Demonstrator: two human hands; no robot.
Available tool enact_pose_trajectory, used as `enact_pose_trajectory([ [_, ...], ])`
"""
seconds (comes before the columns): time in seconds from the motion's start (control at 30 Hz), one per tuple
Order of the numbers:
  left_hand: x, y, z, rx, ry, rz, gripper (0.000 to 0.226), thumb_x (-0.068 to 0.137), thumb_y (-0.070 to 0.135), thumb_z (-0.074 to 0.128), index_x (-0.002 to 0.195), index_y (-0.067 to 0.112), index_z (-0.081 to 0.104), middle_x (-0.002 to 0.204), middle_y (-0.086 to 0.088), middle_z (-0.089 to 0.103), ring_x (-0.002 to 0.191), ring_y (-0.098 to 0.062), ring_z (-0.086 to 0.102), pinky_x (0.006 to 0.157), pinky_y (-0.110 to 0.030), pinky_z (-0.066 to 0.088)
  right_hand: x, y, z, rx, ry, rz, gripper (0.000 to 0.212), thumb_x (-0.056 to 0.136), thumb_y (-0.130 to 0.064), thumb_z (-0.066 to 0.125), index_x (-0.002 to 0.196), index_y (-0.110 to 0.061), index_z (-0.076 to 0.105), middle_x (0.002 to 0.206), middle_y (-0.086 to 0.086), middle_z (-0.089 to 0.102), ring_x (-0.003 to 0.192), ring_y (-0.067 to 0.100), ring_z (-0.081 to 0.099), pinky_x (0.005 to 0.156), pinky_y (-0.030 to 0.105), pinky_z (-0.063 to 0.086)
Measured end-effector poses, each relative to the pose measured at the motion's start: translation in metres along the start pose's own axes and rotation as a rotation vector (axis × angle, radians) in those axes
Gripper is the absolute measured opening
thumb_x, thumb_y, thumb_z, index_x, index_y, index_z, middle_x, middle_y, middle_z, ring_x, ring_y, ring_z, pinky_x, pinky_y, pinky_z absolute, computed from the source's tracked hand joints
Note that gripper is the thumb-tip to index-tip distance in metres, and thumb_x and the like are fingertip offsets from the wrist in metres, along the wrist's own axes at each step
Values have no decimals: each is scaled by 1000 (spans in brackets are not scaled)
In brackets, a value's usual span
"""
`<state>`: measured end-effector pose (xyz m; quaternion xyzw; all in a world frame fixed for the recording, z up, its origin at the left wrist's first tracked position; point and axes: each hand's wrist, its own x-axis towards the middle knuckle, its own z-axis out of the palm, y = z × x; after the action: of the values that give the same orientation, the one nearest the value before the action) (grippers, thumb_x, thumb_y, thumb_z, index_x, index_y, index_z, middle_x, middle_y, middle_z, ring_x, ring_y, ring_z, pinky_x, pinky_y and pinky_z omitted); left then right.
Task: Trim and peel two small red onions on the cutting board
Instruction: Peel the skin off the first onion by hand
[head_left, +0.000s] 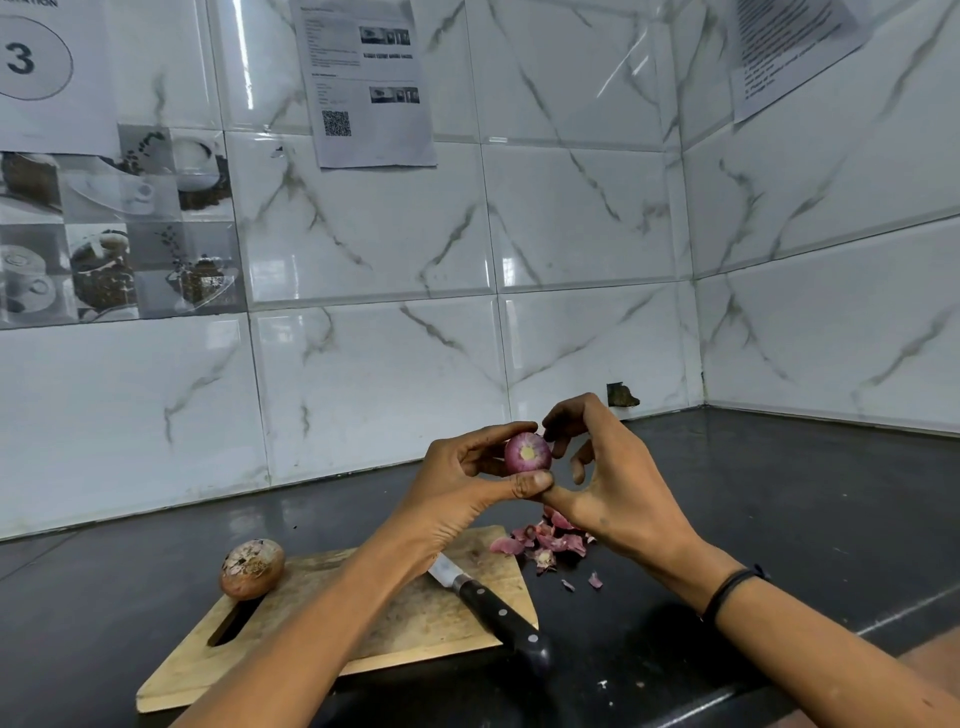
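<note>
A small red onion (527, 453) with a cut end facing me is held in the air above the counter. My left hand (467, 478) grips it between thumb and fingers. My right hand (597, 467) has its curled fingertips on the onion's far right side. A second onion (252, 567), still in its dry brown skin, sits on the left end of the wooden cutting board (405, 618). A black-handled knife (493, 608) lies on the board's right side, its blade partly hidden under my left forearm.
A heap of purple onion peels (545, 540) lies on the dark counter (779, 519) just right of the board, with a few loose bits nearer me. White marble-look tiled walls close off the back and right. The counter's front edge runs at the lower right.
</note>
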<state>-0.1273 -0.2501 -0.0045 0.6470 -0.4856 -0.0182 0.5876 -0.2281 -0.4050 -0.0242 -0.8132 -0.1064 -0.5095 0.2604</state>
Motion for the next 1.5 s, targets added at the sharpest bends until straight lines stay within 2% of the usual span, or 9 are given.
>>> enact_pose_trajectory([
  [0.1, 0, 0, 0, 25, 20, 7, 49, 67, 19, 90, 113, 26, 74, 106, 9, 77, 104, -5, 70, 95, -24, 54, 0, -1, 0, 12, -18, -21, 45, 78, -25, 83, 110, -20, 52, 97, -7, 61, 84, 15, 60, 66, 29, 50],
  [0.33, -2, 4, 2, 57, 13, 22, 41, 62, 28, 87, 100, 35, 74, 99, 11, 78, 98, -2, 71, 92, -20, 53, 0, -3, 1, -33, -44, -68, 46, 80, -20, 82, 112, -20, 49, 97, -5, 62, 84, 10, 59, 67, 19, 48],
  [0.6, 0, 2, 0, 6, 23, 0, 43, 65, 23, 87, 106, 19, 77, 97, 3, 79, 99, -8, 73, 89, -20, 56, 0, 0, 4, -34, -25, -47, 41, 81, -13, 83, 103, -19, 49, 84, -12, 61, 77, 9, 58, 62, 14, 45],
  [0.7, 0, 2, -1, 4, 18, 8, 42, 61, 23, 86, 102, 25, 76, 97, 6, 79, 98, -5, 73, 84, -16, 55, 1, 1, 2, -25, -2, -29, 48, 80, -24, 87, 108, -16, 49, 88, -9, 61, 78, 9, 57, 65, 19, 47],
  [0.8, 0, 1, -1, 25, -7, -9, 44, 61, 25, 86, 103, 29, 74, 100, 9, 79, 102, -3, 71, 91, -19, 55, 1, 2, 1, -39, -8, -41, 53, 78, -31, 88, 111, -15, 50, 94, -10, 60, 80, 1, 56, 67, 16, 46],
  [0.97, -2, 2, -4, 45, -90, -47, 50, 65, 30, 85, 113, 33, 70, 109, 13, 76, 111, 0, 67, 98, -22, 51, 1, -1, 0, -21, 2, -46, 52, 78, -29, 87, 111, -15, 50, 98, -7, 60, 81, -2, 55, 66, 12, 44],
  [1.13, -4, 4, -4, 46, -96, -80, 43, 71, 34, 81, 112, 34, 71, 109, 14, 76, 110, 4, 66, 95, -19, 47, 1, -3, 3, -39, -29, -78, 45, 80, -22, 85, 108, -19, 50, 94, -5, 61, 80, 1, 54, 65, 13, 43],
  [1.33, -2, 0, -7, 61, -110, -95, 45, 80, 34, 79, 123, 22, 71, 114, 6, 76, 116, -7, 66, 109, -37, 47, 0, -2, 3, -69, -73, -93, 40, 82, -19, 82, 105, -21, 50, 84, -9, 59, 76, 11, 55, 61, 16, 43],
  [1.5, -1, -1, -9, -21, -122, -95, 47, 80, 34, 76, 124, 18, 70, 115, -2, 76, 116, -14, 68, 107, -37, 49, 0, -2, 5, -52, -39, -40, 41, 78, -22, 85, 100, -24, 50, 75, -11, 59, 69, 13, 56, 57, 22, 46],
])
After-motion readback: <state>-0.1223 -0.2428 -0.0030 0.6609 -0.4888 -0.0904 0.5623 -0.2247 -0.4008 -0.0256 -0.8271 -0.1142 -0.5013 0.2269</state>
